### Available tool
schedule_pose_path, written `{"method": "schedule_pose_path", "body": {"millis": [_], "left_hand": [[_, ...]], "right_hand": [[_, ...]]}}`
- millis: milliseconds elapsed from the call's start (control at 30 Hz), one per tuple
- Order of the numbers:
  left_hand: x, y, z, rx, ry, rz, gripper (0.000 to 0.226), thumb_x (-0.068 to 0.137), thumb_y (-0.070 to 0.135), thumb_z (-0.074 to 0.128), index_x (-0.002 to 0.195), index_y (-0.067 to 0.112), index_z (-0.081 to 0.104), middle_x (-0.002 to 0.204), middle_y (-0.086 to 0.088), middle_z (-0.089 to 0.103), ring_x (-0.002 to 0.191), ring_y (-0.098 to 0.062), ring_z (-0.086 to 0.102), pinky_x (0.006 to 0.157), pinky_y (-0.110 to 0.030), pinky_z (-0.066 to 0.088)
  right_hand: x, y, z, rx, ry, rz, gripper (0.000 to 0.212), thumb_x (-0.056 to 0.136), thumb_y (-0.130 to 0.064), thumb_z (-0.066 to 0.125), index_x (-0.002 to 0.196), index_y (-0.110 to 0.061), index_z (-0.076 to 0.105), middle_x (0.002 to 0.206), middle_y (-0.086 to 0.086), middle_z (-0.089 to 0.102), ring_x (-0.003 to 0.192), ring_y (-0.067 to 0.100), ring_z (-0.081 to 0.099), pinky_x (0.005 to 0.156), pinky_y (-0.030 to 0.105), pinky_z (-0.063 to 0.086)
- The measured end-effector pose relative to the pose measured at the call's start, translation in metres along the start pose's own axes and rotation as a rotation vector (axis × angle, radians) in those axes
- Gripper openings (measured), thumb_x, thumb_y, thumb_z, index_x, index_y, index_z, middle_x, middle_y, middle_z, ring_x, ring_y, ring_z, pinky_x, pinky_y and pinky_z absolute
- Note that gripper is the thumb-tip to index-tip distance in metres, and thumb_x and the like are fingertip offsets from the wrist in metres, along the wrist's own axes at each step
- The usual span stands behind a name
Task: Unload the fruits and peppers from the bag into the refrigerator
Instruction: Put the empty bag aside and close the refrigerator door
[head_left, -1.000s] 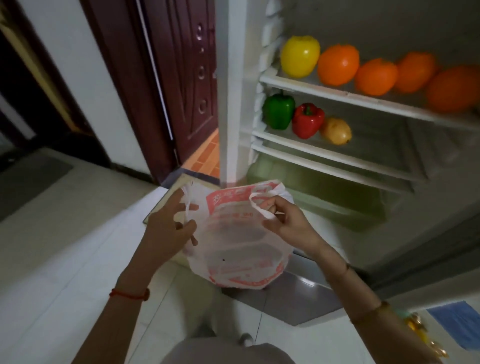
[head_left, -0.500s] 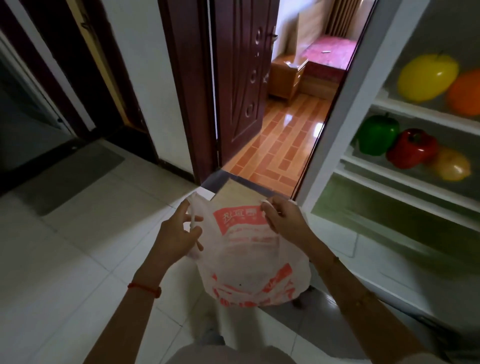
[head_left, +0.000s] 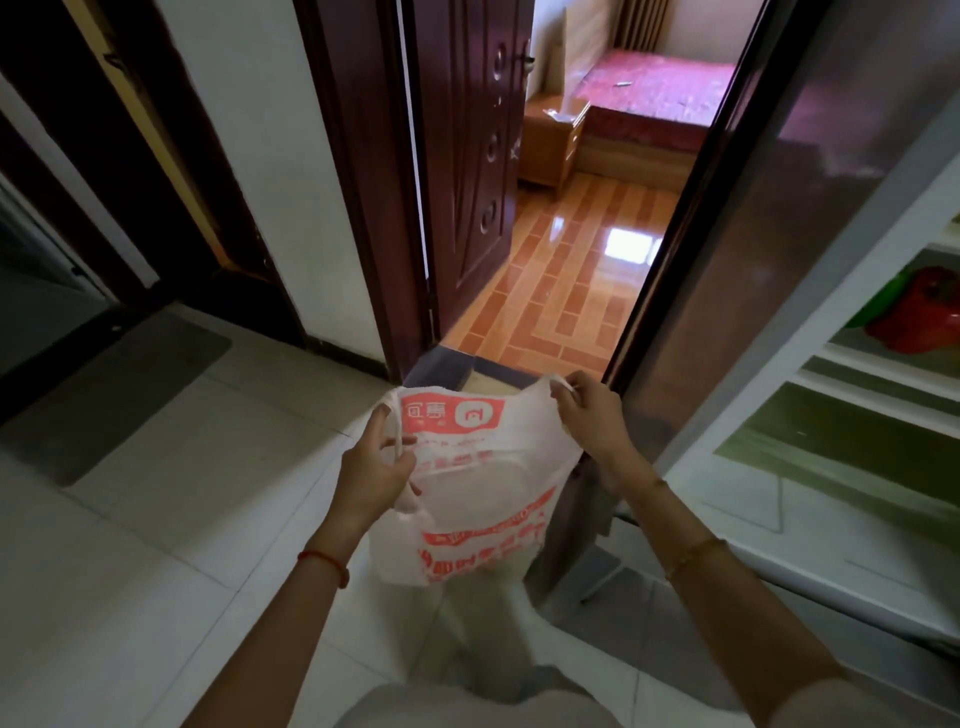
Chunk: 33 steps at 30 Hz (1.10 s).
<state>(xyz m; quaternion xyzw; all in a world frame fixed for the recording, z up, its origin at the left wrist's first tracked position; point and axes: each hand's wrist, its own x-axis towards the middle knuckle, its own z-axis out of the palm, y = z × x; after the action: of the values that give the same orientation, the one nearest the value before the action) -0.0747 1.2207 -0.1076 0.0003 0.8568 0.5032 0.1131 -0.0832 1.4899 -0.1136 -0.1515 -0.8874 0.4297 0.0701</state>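
Right in front of the open fridge door (head_left: 769, 260), both hands are holding a thin white plastic shopping bag (head_left: 478, 499) with red print out at waist height over the pale floor tiles (head_left: 130, 571). Left hand (head_left: 371, 475) has its fingers curled round one handle loop, right hand (head_left: 589, 418) pinches the other loop between thumb and fingertips, so neither hand is free. They're pulled apart sideways, which stretches the bag flat. My guess is that's to check nothing's left in it, or to get it ready for folding.

The bag hangs limp with no bulge at the bottom, so I'd say it's empty, though I can't see inside.

As for the produce, only the far right edge shows any of it: a red bell pepper (head_left: 922, 317) sits on a white fridge shelf (head_left: 883, 364) with something green (head_left: 878, 306) tucked just behind it, probably another pepper. The rest of the shelves are cut off by the frame. The crisper area (head_left: 841, 441) below looks bare from what little shows.

Judging by that, the unloading looks pretty much done, and what's left is dealing with the bag and closing the door. The dark wooden room door (head_left: 467, 156) stands open ahead.
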Motion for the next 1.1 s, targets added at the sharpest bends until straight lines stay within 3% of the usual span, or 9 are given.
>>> {"method": "schedule_pose_path", "body": {"millis": [67, 267, 333, 467, 600, 700, 867, 1000, 1100], "left_hand": [[0.014, -0.003, 0.006, -0.021, 0.007, -0.005, 0.067, 0.096, 0.015, 0.059, 0.151, 0.031, 0.025, 0.111, 0.008, 0.056, 0.077, -0.001, 0.063, 0.059, -0.016, 0.055], [0.054, -0.008, 0.051, -0.081, -0.060, -0.036, 0.080, 0.094, 0.015, 0.058, 0.154, 0.037, 0.010, 0.121, 0.004, 0.061, 0.100, -0.019, 0.066, 0.088, -0.041, 0.057], [0.068, -0.011, 0.069, -0.132, -0.103, -0.067, 0.075, 0.095, 0.017, 0.058, 0.154, 0.034, 0.015, 0.124, 0.006, 0.062, 0.108, -0.020, 0.065, 0.093, -0.044, 0.056], [0.096, -0.008, 0.103, -0.256, -0.188, -0.172, 0.038, 0.098, 0.018, 0.057, 0.133, 0.026, 0.046, 0.114, -0.001, 0.071, 0.090, -0.016, 0.073, 0.084, -0.036, 0.060], [0.121, -0.009, 0.132, -0.289, -0.258, -0.251, 0.017, 0.098, 0.012, 0.056, 0.114, 0.016, 0.060, 0.115, -0.008, 0.070, 0.097, -0.016, 0.068, 0.086, -0.032, 0.054], [0.132, -0.016, 0.150, -0.334, -0.317, -0.356, 0.020, 0.096, 0.006, 0.054, 0.111, 0.017, 0.060, 0.117, -0.008, 0.066, 0.111, -0.021, 0.061, 0.082, -0.026, 0.051], [0.137, -0.024, 0.174, -0.346, -0.420, -0.430, 0.037, 0.097, 0.005, 0.050, 0.134, 0.008, 0.050, 0.128, -0.012, 0.061, 0.124, -0.028, 0.055, 0.102, -0.042, 0.050], [0.134, -0.023, 0.184, -0.350, -0.471, -0.444, 0.042, 0.096, 0.007, 0.052, 0.138, 0.012, 0.047, 0.129, -0.007, 0.061, 0.118, -0.020, 0.057, 0.090, -0.026, 0.051], [0.132, -0.018, 0.183, -0.267, -0.461, -0.401, 0.042, 0.097, 0.009, 0.053, 0.138, 0.012, 0.048, 0.128, -0.006, 0.061, 0.117, -0.020, 0.056, 0.084, -0.024, 0.050]], "right_hand": [[0.015, 0.004, 0.005, -0.047, 0.020, 0.010, 0.027, 0.099, -0.029, 0.049, 0.088, -0.006, 0.059, 0.078, 0.009, 0.063, 0.071, 0.025, 0.061, 0.070, 0.043, 0.052], [0.059, 0.016, 0.014, -0.172, 0.074, 0.051, 0.029, 0.095, -0.017, 0.053, 0.068, -0.017, 0.043, 0.060, -0.005, 0.045, 0.057, 0.014, 0.044, 0.060, 0.030, 0.031], [0.074, 0.026, 0.020, -0.245, 0.064, 0.091, 0.021, 0.093, -0.015, 0.052, 0.073, -0.012, 0.048, 0.065, 0.000, 0.050, 0.062, 0.019, 0.047, 0.059, 0.032, 0.035], [0.106, 0.050, 0.034, -0.323, 0.034, 0.172, 0.016, 0.093, -0.014, 0.047, 0.085, -0.007, 0.059, 0.080, 0.007, 0.063, 0.076, 0.027, 0.058, 0.071, 0.045, 0.054], [0.125, 0.068, 0.041, -0.359, 0.006, 0.241, 0.015, 0.095, -0.009, 0.048, 0.092, -0.006, 0.062, 0.093, 0.011, 0.065, 0.089, 0.030, 0.058, 0.074, 0.039, 0.051], [0.134, 0.082, 0.044, -0.322, -0.020, 0.328, 0.016, 0.095, -0.004, 0.047, 0.106, -0.006, 0.059, 0.111, 0.011, 0.060, 0.106, 0.031, 0.049, 0.084, 0.038, 0.045], [0.140, 0.102, 0.044, -0.279, -0.133, 0.450, 0.045, 0.089, -0.002, 0.049, 0.134, -0.008, 0.048, 0.133, 0.014, 0.048, 0.127, 0.033, 0.037, 0.107, 0.043, 0.038], [0.138, 0.112, 0.046, -0.244, -0.133, 0.454, 0.058, 0.088, -0.004, 0.049, 0.144, -0.012, 0.039, 0.142, 0.013, 0.041, 0.132, 0.033, 0.036, 0.113, 0.044, 0.035], [0.136, 0.109, 0.046, -0.169, -0.070, 0.449, 0.050, 0.093, -0.009, 0.051, 0.142, -0.013, 0.042, 0.144, 0.010, 0.041, 0.128, 0.031, 0.043, 0.110, 0.046, 0.040]]}}
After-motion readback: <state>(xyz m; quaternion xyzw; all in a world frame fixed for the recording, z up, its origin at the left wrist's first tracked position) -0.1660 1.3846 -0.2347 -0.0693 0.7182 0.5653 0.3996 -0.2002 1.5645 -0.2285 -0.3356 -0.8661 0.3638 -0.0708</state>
